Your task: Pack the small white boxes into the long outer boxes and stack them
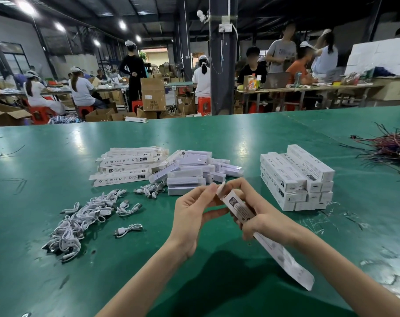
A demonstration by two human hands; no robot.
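The right hand [260,216] is gripping a long box [286,261] above the table's [46,282] near middle, its upper end tilting toward the small boxes [190,177]. The left hand [192,216] is pinching the box's end flap [220,187]. The stack [297,179] is standing just right of the hands, while flat boxes [126,165] and cables [84,220] are lying left. Bare green is lying open beneath the forearms and beyond the piles.
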